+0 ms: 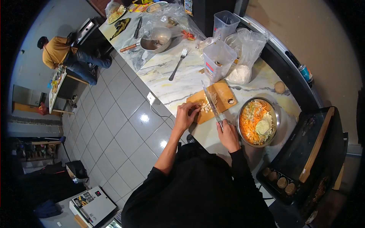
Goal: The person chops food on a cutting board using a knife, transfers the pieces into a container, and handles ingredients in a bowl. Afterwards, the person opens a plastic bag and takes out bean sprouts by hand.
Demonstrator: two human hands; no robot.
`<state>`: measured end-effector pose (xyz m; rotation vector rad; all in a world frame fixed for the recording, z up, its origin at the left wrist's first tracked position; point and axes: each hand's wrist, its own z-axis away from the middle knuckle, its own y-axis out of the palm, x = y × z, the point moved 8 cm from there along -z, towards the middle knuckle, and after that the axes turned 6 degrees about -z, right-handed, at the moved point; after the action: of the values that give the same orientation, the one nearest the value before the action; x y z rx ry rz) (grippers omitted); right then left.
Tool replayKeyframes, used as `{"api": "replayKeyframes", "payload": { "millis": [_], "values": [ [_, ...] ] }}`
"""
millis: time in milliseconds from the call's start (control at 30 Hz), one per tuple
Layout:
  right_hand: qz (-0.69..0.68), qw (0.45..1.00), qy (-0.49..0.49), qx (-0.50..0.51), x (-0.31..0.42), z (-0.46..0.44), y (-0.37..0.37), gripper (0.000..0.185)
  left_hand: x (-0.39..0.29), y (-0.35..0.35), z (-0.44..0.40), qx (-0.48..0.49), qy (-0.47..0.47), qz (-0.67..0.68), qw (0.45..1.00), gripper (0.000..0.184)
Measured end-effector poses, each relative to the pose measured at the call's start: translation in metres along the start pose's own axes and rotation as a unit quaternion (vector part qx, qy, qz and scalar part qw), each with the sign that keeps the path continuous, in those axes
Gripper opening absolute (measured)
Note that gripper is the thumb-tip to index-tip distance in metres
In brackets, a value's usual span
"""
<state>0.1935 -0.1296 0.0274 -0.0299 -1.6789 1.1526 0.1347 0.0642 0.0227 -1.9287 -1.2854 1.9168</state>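
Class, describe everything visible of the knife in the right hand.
The knife has a long, slim, shiny blade, seemingly metal, tapering to a tip that reaches beyond the board. The right hand grips its handle, hiding much of it. The blade slants across the board, beside pale chopped pieces; whether it touches either is unclear.

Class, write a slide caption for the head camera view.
Right hand holds a knife over chopped food on a cutting board, left hand at its edge, a bowl of shredded vegetables nearby.
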Motion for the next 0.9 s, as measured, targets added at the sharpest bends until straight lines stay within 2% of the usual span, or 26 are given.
{"api": "replayKeyframes", "payload": {
  "millis": [100, 267, 400, 700, 900],
  "values": [
    [-0.015, 1.0, -0.002, -0.016, -0.008, 0.009, -0.003, 0.028, 0.008, -0.005, -0.002, -0.007, -0.055, 0.004, 0.998, 0.023],
    [-0.037, 0.999, 0.009, -0.009, -0.002, 0.017, -0.003, 0.026, -0.007, 0.014, -0.003, 0.019, 0.045, -0.124, 0.991, 0.022],
    [-0.052, 0.999, 0.012, -0.006, -0.004, 0.022, 0.002, 0.024, -0.009, 0.021, -0.009, 0.002, 0.05, -0.145, 0.988, 0.022],
    [-0.083, 0.996, 0.022, -0.033, -0.008, 0.024, -0.001, 0.024, -0.021, 0.01, -0.015, -0.005, 0.005, -0.016, 1.0, 0.018],
    [-0.102, 0.994, 0.031, -0.028, -0.013, 0.027, 0.001, 0.024, -0.018, 0.007, -0.017, -0.011, 0.001, -0.041, 0.999, 0.018]
  ]
}}
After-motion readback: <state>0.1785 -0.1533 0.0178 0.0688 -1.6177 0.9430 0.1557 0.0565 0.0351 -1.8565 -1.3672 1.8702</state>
